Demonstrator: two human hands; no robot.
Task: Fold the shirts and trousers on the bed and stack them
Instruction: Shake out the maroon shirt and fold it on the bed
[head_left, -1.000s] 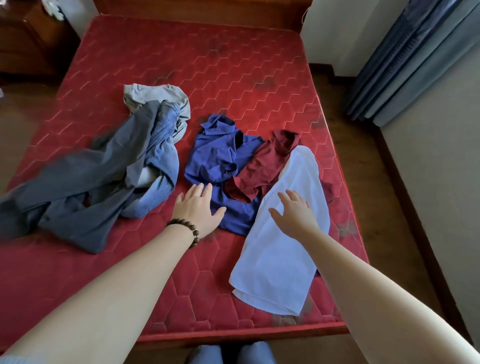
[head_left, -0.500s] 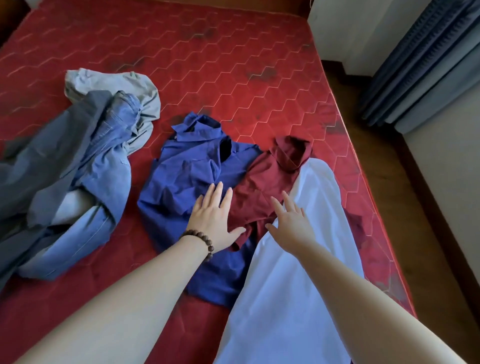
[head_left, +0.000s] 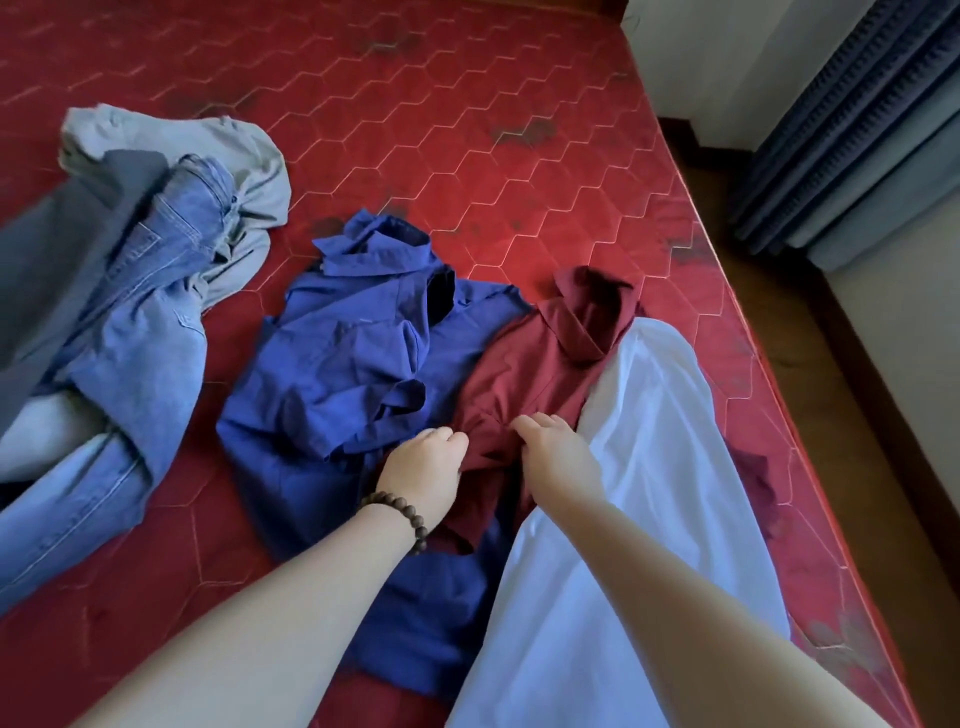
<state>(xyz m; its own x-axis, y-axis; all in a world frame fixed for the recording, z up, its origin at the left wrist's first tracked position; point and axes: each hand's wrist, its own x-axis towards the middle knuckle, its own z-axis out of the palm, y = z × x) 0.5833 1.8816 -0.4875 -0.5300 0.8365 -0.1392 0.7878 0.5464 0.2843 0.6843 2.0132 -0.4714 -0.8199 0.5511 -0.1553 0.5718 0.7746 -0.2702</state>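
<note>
Both hands grasp the maroon shirt (head_left: 540, 374): the left hand (head_left: 423, 467) and right hand (head_left: 558, 452) curl their fingers into its bunched lower cloth. It lies on the red mattress (head_left: 467, 156), between the blue shirt (head_left: 337, 374) and the white garment (head_left: 649, 467), partly overlapping the former.

both bare forearms reach in from the bottom edge, the left from about 7 o'clock, the right from about 5 o'clock, converging near the centre. the left hand (head_left: 423, 475) lies knuckles up, fingers curled down and pinching cloth, a bead bracelet (head_left: 397, 517) round its wrist. the right hand (head_left: 558, 452), just beside it at 3 o'clock, also has its fingers bent down, gripping cloth.
</note>
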